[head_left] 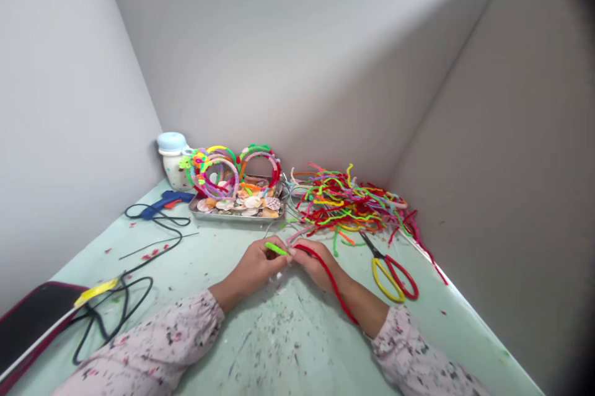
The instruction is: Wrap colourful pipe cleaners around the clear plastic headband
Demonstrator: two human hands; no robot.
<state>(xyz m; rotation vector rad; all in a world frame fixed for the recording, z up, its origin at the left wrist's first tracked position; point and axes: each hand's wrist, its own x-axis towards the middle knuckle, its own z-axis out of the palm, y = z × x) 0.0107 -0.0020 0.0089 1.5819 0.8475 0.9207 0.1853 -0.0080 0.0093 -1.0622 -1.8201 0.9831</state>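
Left hand [260, 261]: fingers closed in a pinch, apparently on a short bright-green strand [276, 249] that lies across them, near the middle of the worktop [297, 352].
Right hand [316, 267]: fingertips also drawn together, meeting the left ones, and seemingly gripping the upper end of a red strand [335, 287].
Red strand: most of its length hangs free, running over the right hand and along the forearm.
Join: hidden by the fingertips; I cannot tell whether green and red are linked.
Wrapped hoops [237, 178]: several stand on the tray [237, 219] of shells [252, 202], looking largely covered, some decorated.
Loose strands [346, 198]: a large heap beyond the right hand, unused as it lies.
Scissors [379, 255]: lying beside the heap, not in hand.
Progress: the piece between the hands looks barely begun.
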